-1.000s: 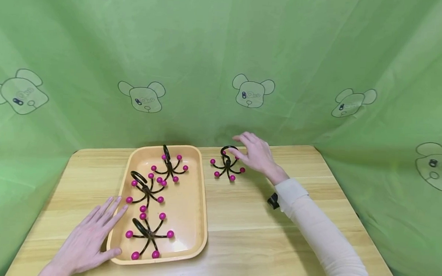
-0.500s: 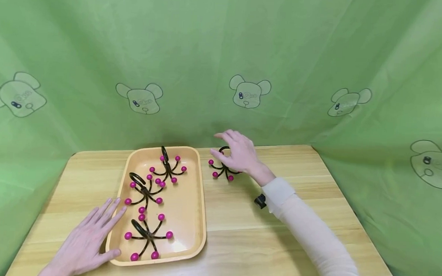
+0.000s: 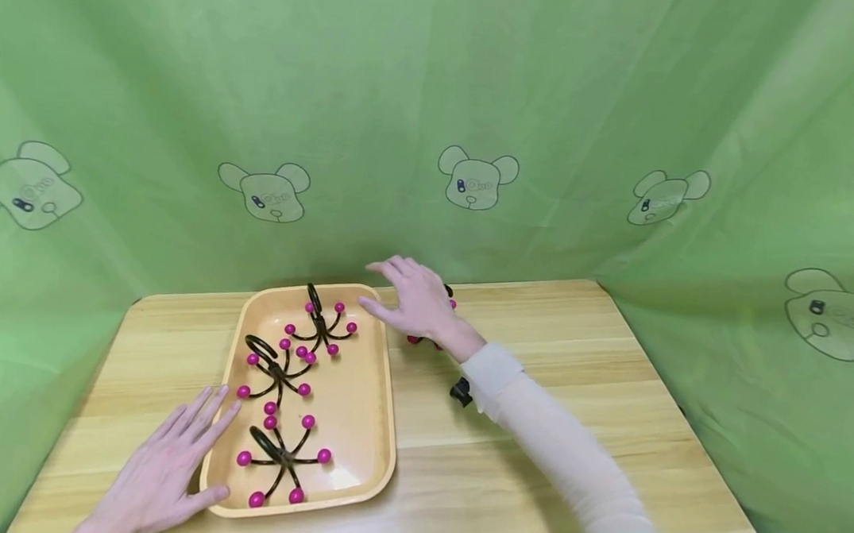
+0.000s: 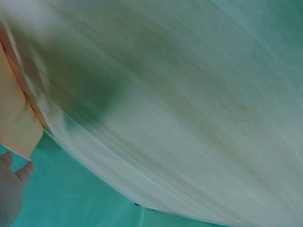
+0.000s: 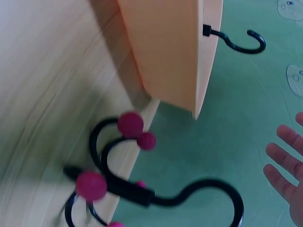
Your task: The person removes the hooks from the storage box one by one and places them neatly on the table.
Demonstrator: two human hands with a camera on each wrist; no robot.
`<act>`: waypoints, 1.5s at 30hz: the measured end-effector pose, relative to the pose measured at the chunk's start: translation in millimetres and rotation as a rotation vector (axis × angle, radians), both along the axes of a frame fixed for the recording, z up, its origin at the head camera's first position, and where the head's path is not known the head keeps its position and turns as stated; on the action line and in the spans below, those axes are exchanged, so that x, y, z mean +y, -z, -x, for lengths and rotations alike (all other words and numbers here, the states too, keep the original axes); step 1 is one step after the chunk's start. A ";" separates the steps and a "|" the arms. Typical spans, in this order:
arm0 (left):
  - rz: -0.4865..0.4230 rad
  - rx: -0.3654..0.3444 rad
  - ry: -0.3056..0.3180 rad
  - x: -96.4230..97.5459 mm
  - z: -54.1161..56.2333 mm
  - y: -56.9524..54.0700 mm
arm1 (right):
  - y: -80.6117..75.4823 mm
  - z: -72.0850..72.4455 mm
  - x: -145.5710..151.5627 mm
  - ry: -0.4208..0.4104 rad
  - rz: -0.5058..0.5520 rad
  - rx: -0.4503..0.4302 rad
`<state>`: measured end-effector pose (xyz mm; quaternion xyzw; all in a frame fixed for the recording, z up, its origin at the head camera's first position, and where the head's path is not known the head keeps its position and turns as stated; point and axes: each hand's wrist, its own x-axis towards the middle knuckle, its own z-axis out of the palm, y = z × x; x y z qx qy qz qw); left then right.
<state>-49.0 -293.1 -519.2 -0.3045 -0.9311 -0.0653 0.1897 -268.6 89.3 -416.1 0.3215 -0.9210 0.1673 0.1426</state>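
Observation:
My left hand [image 3: 163, 474] lies flat with spread fingers, fingertips and thumb at the left rim of an orange tray [image 3: 352, 410]. Inside the tray are three black multi-arm hooks with pink ball tips: a back hook [image 3: 320, 327], a middle hook [image 3: 277, 373] and a front hook [image 3: 285, 457]. Above the tray's back right rim hovers my right hand [image 3: 417, 302], fingers extended and holding nothing. A fourth hook [image 5: 125, 189] stands on the table right of the tray; in the head view my right hand and wrist mostly hide it.
A wooden table [image 3: 553, 336] bears everything. Green cloth [image 3: 377, 97] with mouse-head prints hangs behind and at both sides. A small black device [image 3: 460, 391] sits under my right wrist.
My right hand has moved left from the fourth hook to the tray's back right corner, now covering most of that hook. My left hand has stayed put.

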 end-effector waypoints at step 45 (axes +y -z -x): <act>-0.015 -0.003 0.007 -0.8 0.0 -1.7 | 21.5 20.1 -89.6 -0.040 -0.255 -0.053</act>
